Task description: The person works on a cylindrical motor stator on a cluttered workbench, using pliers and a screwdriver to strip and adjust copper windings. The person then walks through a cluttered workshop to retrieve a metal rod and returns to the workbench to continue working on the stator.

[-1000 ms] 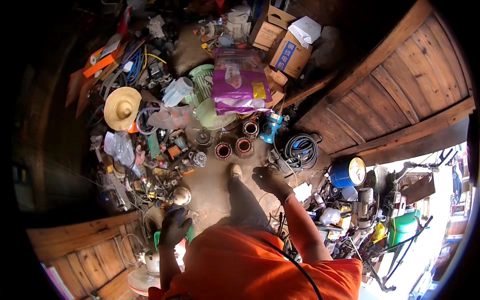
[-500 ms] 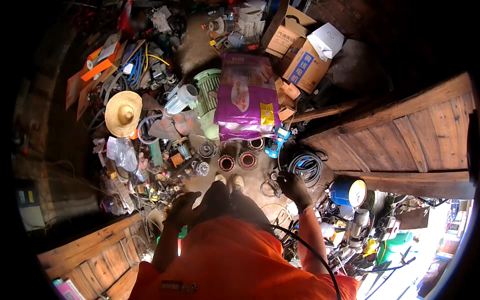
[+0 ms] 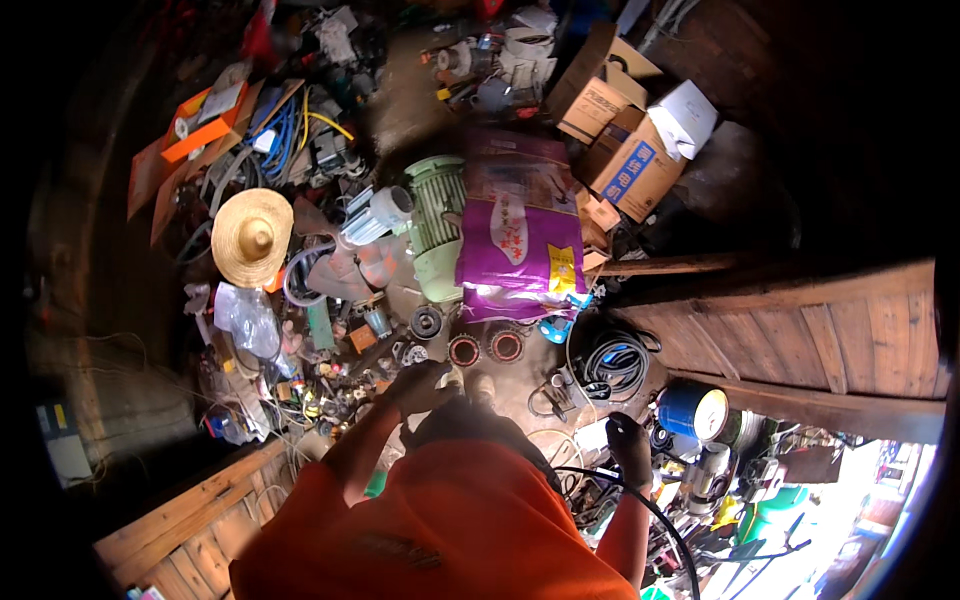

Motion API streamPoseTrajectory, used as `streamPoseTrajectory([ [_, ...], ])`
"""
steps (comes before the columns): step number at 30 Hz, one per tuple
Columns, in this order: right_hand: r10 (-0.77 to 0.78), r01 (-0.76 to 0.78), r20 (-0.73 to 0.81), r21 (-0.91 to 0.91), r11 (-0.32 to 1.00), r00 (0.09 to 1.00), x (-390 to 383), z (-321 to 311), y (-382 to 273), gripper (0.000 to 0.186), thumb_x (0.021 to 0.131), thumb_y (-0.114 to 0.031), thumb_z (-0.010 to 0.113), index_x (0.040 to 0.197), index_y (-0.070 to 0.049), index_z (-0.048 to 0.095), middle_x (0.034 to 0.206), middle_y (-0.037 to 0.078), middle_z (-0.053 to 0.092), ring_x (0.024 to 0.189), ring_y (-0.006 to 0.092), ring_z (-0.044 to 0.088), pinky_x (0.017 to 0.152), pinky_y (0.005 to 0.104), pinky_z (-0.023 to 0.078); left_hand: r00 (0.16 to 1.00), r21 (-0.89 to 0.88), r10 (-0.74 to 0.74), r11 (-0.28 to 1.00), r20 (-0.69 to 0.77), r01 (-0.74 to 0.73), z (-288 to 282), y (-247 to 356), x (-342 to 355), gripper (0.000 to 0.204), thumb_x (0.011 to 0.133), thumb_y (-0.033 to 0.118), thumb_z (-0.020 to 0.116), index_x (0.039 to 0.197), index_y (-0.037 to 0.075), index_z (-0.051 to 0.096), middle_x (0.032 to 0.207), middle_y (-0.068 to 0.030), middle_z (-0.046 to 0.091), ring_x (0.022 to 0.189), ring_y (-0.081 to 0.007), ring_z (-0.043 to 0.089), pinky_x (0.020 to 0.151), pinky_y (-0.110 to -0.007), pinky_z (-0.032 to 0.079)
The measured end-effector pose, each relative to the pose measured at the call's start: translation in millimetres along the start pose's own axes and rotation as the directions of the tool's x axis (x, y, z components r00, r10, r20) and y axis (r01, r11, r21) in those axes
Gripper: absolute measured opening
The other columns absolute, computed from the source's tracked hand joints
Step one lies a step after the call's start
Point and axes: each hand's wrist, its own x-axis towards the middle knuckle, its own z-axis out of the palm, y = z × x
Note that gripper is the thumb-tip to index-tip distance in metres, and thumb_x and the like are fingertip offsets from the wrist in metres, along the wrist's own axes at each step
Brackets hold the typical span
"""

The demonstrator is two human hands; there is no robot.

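My left hand (image 3: pixel 418 388) is forward over my left shoe, in deep shadow, and its fingers do not show clearly. Lower and to the right, my right hand (image 3: pixel 630 445) hangs dark beside a blue drum (image 3: pixel 692 412). Its fingers seem bent, but the palm is hidden. Neither hand visibly holds a thing. On the floor ahead of my shoes lie two motor stator rings (image 3: pixel 505 346) with reddish windings. A dark round motor part (image 3: pixel 426 322) is left of them. Beyond lies a purple printed sack (image 3: pixel 520 245) beside a green ribbed motor (image 3: pixel 435 230).
At the left are a straw hat (image 3: pixel 253 238), a clear plastic bag (image 3: pixel 250 320) and mixed parts. Coiled black hose (image 3: pixel 615 365) lies at the right, near a plank door (image 3: pixel 790 335). Cardboard boxes (image 3: pixel 630 170) stand far right. A black cable (image 3: pixel 660 515) crosses my right forearm.
My left hand has swung forward and right. My right hand has drawn back toward my body. The sack now hides a third stator ring, and the view has shifted slightly.
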Motion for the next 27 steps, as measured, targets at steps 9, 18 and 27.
streamPoseTrajectory([
  [9, 0.069, -0.071, -0.043, -0.06, 0.996, 0.997, -80, 9, 85, 0.026, 0.095, -0.025, 0.055, 0.083, -0.004, 0.066, 0.077, 0.017, 0.065, 0.071, 0.0362, 0.061, 0.065, 0.0464, 0.046, 0.996, 0.059, -0.076, 0.996, 0.055, 0.073, 44, -81, 96, 0.058, 0.089, 0.055, 0.056, 0.123, 0.009, 0.061, 0.116, -0.0234, 0.068, 0.105, -0.0416, 0.067, 0.09, -0.05, 0.053],
  [18, 0.743, -0.744, 0.284, 0.532, 0.404, 0.606, -189, 48, 138, 0.029, 0.089, -0.016, 0.069, 0.109, 0.006, 0.068, 0.088, 0.016, 0.072, 0.071, 0.0244, 0.07, 0.058, 0.0361, 0.06, 0.984, -0.045, -0.052, 0.997, 0.171, 0.06, 62, -84, 114, 0.062, 0.087, 0.052, 0.061, 0.125, 0.003, 0.061, 0.121, -0.0233, 0.066, 0.113, -0.0364, 0.065, 0.092, -0.048, 0.051],
  [27, 0.369, -0.371, -0.058, -0.05, 0.927, 0.928, -43, -15, 140, 0.039, 0.092, -0.017, 0.069, 0.122, 0.006, 0.06, 0.113, 0.02, 0.065, 0.1, 0.0304, 0.063, 0.083, 0.0397, 0.052, 0.955, -0.574, -0.175, 0.819, -0.238, 0.007, 114, -146, 210, 0.107, 0.074, 0.07, 0.075, 0.148, 0.001, 0.037, 0.146, -0.0253, 0.044, 0.135, -0.037, 0.045, 0.113, -0.043, 0.036],
])
